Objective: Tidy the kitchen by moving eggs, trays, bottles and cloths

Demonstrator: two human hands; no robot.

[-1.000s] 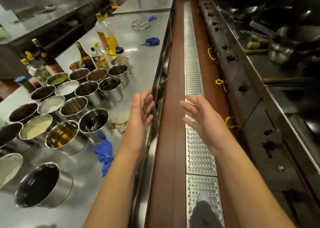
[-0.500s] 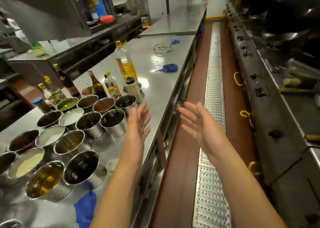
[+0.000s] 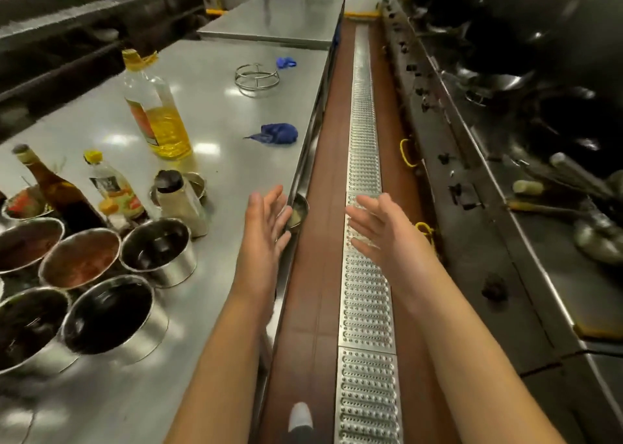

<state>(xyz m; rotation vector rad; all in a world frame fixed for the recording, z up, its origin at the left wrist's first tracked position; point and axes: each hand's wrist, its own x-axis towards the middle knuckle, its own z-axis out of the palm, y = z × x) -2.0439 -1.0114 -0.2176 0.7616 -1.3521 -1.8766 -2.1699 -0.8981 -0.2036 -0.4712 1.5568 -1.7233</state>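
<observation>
Both hands hang over the aisle, palms facing, fingers straight and spread, holding nothing: the left hand [image 3: 266,223] at the counter's [image 3: 215,113] right edge, the right hand [image 3: 381,231] above the floor grating [image 3: 365,309]. Two blue cloths lie near that right edge, the nearer cloth [image 3: 278,133] well ahead of the left hand, the farther cloth [image 3: 286,62] beside a wire ring [image 3: 257,79]. Four bottles (the oil bottle [image 3: 155,110] tallest) stand behind the steel pots [image 3: 158,253] on the left.
</observation>
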